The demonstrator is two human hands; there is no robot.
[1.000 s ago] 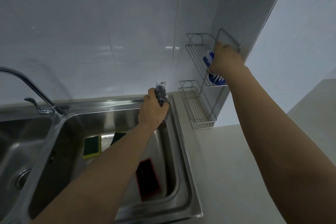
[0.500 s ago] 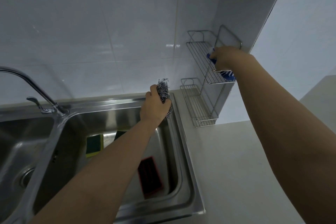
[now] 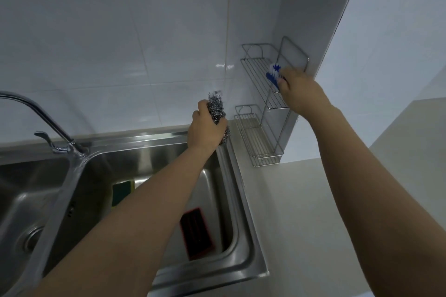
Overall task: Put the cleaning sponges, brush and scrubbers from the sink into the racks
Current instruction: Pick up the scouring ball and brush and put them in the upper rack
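Two hands busy here: our right hand [image 3: 298, 94] pinches the blue brush [image 3: 274, 74] on the upper rack [image 3: 259, 72] at frame right, so we lay it flat, while our left hand [image 3: 205, 129] fingers curl around the steel scrubber [image 3: 216, 108] mid-frame

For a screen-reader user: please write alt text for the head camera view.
A person's right hand sets a blue brush on the upper wire rack while the left hand grips steel wool above the sink. A green sponge and a red-edged sponge lie in the basin; the lower rack holds nothing.
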